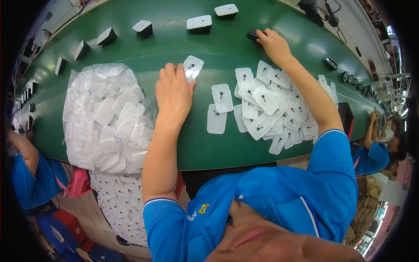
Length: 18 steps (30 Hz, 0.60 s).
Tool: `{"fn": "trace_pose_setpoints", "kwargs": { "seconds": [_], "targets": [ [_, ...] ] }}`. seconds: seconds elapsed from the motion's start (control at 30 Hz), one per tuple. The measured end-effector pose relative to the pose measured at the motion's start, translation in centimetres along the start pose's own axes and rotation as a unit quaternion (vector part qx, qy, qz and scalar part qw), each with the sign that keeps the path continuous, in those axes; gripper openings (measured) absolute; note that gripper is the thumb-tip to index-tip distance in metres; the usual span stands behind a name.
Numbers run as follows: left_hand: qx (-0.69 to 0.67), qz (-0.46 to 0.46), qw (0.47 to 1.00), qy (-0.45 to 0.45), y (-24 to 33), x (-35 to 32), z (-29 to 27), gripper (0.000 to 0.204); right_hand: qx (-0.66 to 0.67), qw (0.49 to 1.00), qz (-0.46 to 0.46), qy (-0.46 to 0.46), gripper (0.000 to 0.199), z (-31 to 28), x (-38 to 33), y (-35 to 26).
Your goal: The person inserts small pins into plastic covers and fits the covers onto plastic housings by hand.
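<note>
- Plate (193, 67), see-through white with a black bit in it, is at my left hand (174, 94), near the middle of the green desk (196, 146).
- My left hand has its fingers close together and the thumb by the plate's near edge. I cannot tell if they pinch it.
- My right hand (274, 47) reaches far out and pinches the end of a small black box (252, 36).
- Two loose plates (221, 98) lie between my arms, one partly on top of the other.
- Right beside them is a big messy heap (268, 100) of the same plates.
- To my left sits a big clear bag (80, 85), full of white plates.
- Black boxes with white tops (199, 22) stand in a row along the far side.
- People in blue (373, 157) are on both sides of me.
</note>
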<state>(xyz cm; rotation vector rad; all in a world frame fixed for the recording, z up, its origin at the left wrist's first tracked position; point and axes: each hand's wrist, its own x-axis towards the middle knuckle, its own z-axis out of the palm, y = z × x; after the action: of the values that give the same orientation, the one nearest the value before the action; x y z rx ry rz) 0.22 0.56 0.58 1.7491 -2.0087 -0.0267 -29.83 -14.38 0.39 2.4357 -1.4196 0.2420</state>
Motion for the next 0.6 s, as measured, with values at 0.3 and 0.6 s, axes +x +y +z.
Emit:
{"fn": "trace_pose_setpoints", "kwargs": {
  "seconds": [0.3,0.6],
  "targets": [
    [0.004,0.004,1.000,0.001,0.1,0.1,0.2,0.047,0.027,0.999,-0.018,0.036,0.061,1.2,0.4,-0.1],
    [0.004,-0.003,1.000,-0.013,-0.1,0.2,-0.1,0.047,0.148,0.984,0.079,-0.066,0.058,0.8,2.0,1.9]
  ]
}}
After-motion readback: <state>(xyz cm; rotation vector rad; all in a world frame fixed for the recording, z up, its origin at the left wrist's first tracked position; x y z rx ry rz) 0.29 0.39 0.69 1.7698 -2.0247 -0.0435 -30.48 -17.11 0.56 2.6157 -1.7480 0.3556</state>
